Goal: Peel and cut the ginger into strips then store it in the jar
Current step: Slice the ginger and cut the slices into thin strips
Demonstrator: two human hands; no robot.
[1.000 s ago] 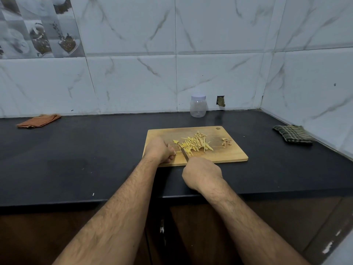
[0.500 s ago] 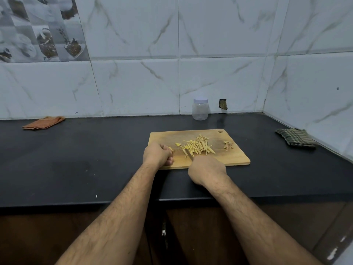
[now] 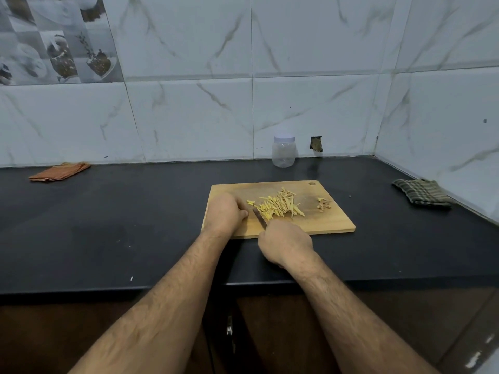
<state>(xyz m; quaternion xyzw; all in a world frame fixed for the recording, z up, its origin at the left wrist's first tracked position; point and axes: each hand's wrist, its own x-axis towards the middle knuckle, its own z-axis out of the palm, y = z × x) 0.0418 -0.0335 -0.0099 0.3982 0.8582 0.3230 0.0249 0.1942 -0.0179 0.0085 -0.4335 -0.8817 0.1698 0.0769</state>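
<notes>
- The right hand (image 3: pixel 286 242) is closed around a knife (image 3: pixel 259 217); its dark blade points away and leftward, the tip at the near-left edge of the ginger strips (image 3: pixel 278 206).
- The left hand (image 3: pixel 224 213) lies curled on the wooden cutting board (image 3: pixel 332 225), just left of the blade; whether it pinches a piece, I cannot tell.
- The strips are thin, pale yellow, fanned across the board's middle, their long axes running mostly away from the person.
- The clear plastic jar (image 3: pixel 283 152), lid on, stands at the wall beyond the board, well apart from both hands.
- Brownish peel scraps (image 3: pixel 323 205) sit to the right, on the black worktop's (image 3: pixel 108 225) board.
</notes>
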